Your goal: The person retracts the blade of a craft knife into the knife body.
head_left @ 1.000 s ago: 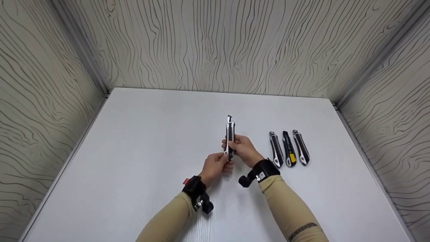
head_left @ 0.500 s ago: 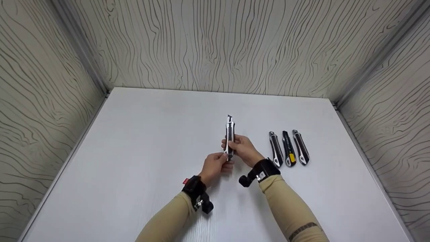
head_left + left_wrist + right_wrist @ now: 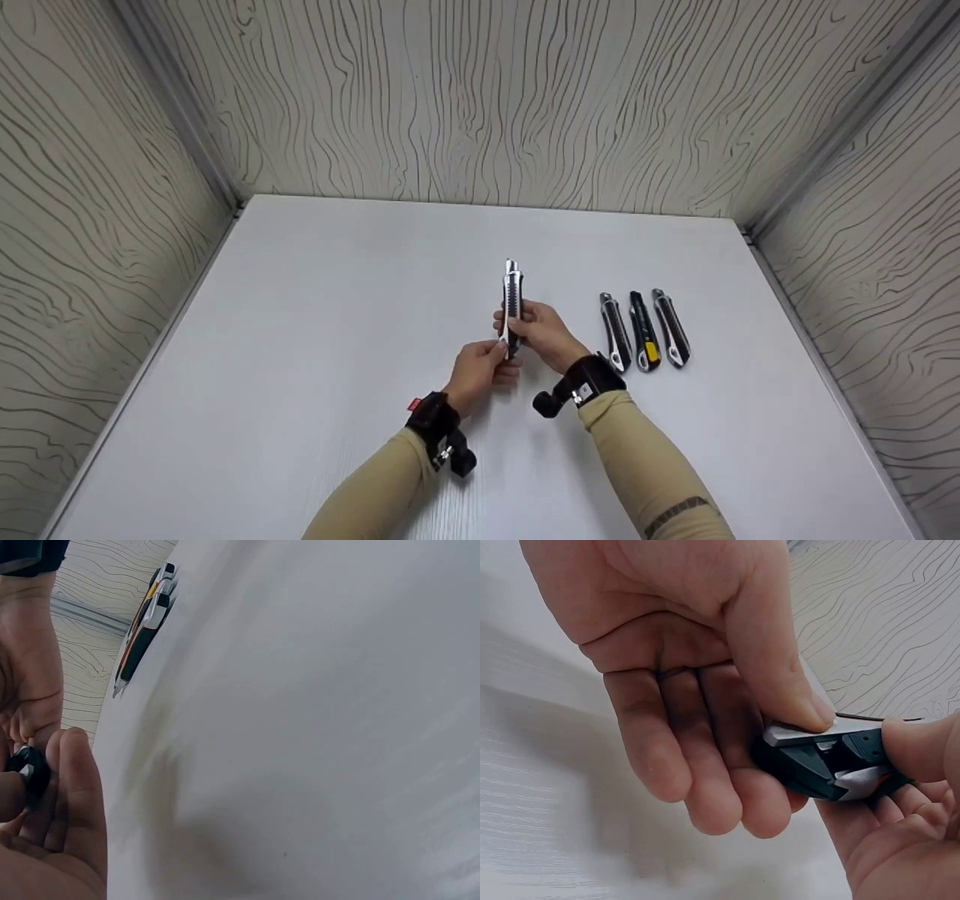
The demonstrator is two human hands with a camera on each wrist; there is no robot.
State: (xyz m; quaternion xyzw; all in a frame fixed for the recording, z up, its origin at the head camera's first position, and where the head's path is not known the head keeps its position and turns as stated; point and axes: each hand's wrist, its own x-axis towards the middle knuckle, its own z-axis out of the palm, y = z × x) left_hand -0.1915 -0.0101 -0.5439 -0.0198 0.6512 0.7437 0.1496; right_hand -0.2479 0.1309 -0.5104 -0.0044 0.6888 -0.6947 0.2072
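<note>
Utility knife (image 3: 513,300) stands nearly upright above the counter (image 3: 300,337), long axis pointing away from the person; right hand (image 3: 544,334) grips its middle, left hand (image 3: 480,371) pinches its butt end, apparently the end cap.

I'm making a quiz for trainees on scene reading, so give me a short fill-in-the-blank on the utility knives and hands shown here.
1. Both hands hold one utility knife that points ____ from the person.
2. The number of utility knives lying in a row on the white table is ____.
3. In that row, the knife with the yellow slider lies in the ____.
4. The left hand pinches the held knife at its ____ end, while the right hand grips its middle.

Missing words: away; three; middle; rear
</note>
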